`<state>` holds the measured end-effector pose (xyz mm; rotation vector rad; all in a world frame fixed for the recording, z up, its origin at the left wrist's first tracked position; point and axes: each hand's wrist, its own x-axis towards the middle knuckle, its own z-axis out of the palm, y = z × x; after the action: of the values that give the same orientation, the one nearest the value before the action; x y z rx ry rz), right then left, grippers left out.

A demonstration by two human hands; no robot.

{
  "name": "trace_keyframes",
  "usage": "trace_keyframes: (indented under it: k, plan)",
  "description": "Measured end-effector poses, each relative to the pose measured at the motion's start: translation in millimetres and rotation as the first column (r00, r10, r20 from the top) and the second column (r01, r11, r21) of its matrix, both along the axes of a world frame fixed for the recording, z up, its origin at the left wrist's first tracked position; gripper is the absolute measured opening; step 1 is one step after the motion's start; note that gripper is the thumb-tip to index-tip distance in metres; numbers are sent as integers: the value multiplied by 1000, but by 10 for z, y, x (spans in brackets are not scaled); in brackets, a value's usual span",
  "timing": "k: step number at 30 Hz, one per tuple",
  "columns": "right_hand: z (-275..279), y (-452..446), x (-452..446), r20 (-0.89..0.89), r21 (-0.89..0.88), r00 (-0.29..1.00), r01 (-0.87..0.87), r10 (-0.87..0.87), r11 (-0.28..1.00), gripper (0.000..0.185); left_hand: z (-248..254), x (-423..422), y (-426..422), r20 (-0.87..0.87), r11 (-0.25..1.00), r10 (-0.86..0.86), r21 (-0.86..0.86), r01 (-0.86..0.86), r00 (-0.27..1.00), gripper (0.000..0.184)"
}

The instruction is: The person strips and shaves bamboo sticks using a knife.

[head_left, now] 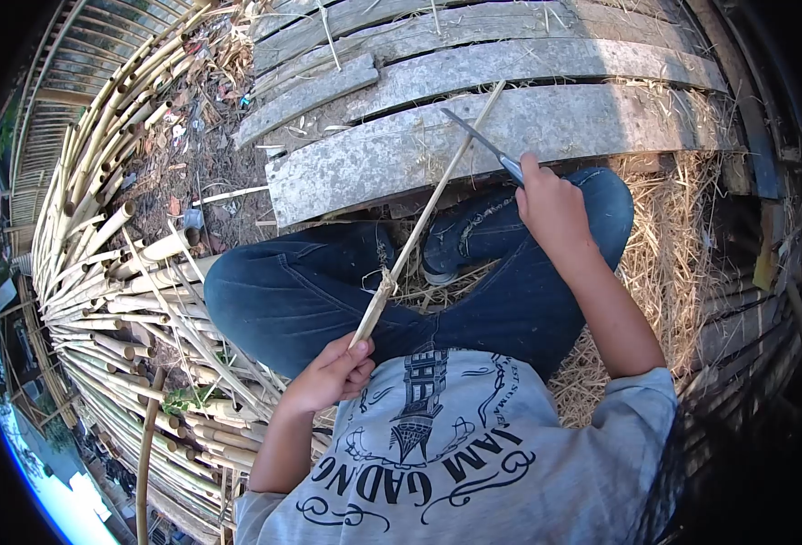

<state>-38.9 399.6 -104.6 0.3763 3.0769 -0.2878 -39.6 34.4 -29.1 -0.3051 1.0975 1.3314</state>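
Observation:
My left hand (333, 372) is closed around the lower end of a long, thin bamboo strip (419, 222). The strip slants up and to the right, its far end over the wooden planks. Near the hand it is thicker, with a frayed spot. My right hand (551, 204) grips the handle of a knife (484, 143), whose blade points up and to the left. The blade crosses the strip near its far end; whether they touch I cannot tell.
Weathered planks (355, 163) lie in front of my crossed legs (273, 295). Many cut bamboo poles (128, 381) are stacked at the left. Straw-like shavings (669, 254) cover the ground at the right. A small plant (183, 400) stands among the poles.

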Motion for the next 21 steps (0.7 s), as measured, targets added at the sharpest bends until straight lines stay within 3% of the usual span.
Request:
trace_keyframes:
  k: [2,6,8,9,10,11,14,16,17,20,21]
  plan:
    - [60,98,-59,18,-7,1000,-22,22,1000,27,10,-23,-20,-15,1000,1,10,0,1000,28]
    - [181,-213,54,82,-193,960,-248,267,949,36,-8,-31,-22,-70,997,-40,-67,36,997,26]
    - [94,-130,10,61,-173,972,-213,226,962,34,-80,42,-35,-131,993,-78,-99,65,988,24]
    - [35,-55,-28,64,-162,973,-210,223,964,34,-76,85,17,-393,977,-182,-177,120,901,24]
    - [-19,46,-91,22,-99,991,-129,132,987,31,-71,80,82,-618,953,-285,-267,145,733,24]
    - [-37,122,-148,-31,-41,999,-43,41,998,28,34,82,102,-654,889,-435,-421,180,619,24]
    - [130,59,-217,50,-101,998,-45,50,994,27,235,4,194,-662,842,-511,-515,163,548,23]
    - [167,-154,-124,-26,-205,985,-170,169,964,36,247,-40,190,-645,828,-531,-534,174,549,23]
    - [214,-253,-92,24,-239,972,-219,232,946,41,241,-42,191,-634,815,-550,-551,182,543,23]
    - [167,-293,-57,-26,-197,955,-294,295,935,41,251,-64,229,-617,798,-573,-571,194,539,23]
    - [77,-202,-92,-90,-166,966,-253,241,953,40,257,-71,230,-594,789,-577,-582,196,561,23]
